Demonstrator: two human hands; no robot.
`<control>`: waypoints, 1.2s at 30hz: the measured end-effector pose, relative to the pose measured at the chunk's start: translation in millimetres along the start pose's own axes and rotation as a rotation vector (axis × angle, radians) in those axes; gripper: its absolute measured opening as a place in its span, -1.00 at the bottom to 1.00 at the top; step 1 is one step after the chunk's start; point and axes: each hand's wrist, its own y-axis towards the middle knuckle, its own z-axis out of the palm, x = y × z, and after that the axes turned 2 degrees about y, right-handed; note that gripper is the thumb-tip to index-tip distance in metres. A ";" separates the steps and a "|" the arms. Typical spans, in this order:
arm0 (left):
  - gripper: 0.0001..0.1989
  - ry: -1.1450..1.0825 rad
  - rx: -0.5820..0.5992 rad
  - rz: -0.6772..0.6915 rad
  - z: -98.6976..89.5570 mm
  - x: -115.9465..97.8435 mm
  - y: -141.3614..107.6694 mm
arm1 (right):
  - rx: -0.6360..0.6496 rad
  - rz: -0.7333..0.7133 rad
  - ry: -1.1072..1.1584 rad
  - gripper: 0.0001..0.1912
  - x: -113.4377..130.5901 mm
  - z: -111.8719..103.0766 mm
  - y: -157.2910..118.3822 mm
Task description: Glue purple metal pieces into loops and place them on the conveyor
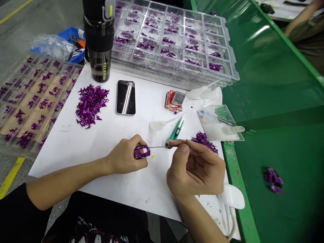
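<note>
Left hand (125, 157): closed around the toy car (141, 152), on the white sheet's (57, 158) near edge. The grip appears set to steady the car against the tool.

Right hand (194, 172): pinches a thin needle (159, 146) between thumb and forefinger, with the other fingers curled clear. Holding the needle at its far end appears to keep the hand out of the line of sight.

Hands state: apart, each closed on its own item. The needle tip reaches the car's right end, and contact seems likely but is hard to confirm.

Toy car position: above the sheet, held in the left hand. Its shell is shiny purple. The long axis runs roughly left to right; the front end cannot be determined.

Needle direction: nearly level, pointing toward the person's left, in line with the car's long axis.

Near items: a green utility knife (176, 130) and a white plastic scoop (158, 125) lie on the sheet just beyond the needle. A small pile of purple pieces (204, 141) sits at the sheet's right edge.

Far items: a larger purple pile (91, 104), a phone (126, 97), and a bottle (99, 40) stand toward the sheet's far edge. Clear trays (229, 76) of purple pieces stand beyond it.

Right of sheet: a green table (273, 84) carries another purple toy car (272, 180), blurred.
</note>
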 end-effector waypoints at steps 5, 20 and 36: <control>-0.74 -0.099 0.010 -0.076 -1.5 -1.9 1.6 | 0.016 -0.040 -0.020 -0.72 -5.9 1.1 -4.1; -0.79 -0.014 0.024 0.037 1.2 2.2 -3.0 | -0.387 -0.326 -0.484 -0.81 -57.3 -77.3 89.0; -0.54 -0.388 0.028 0.079 -5.8 -4.0 -6.1 | 0.178 0.246 -0.620 -0.68 -35.2 -106.8 62.5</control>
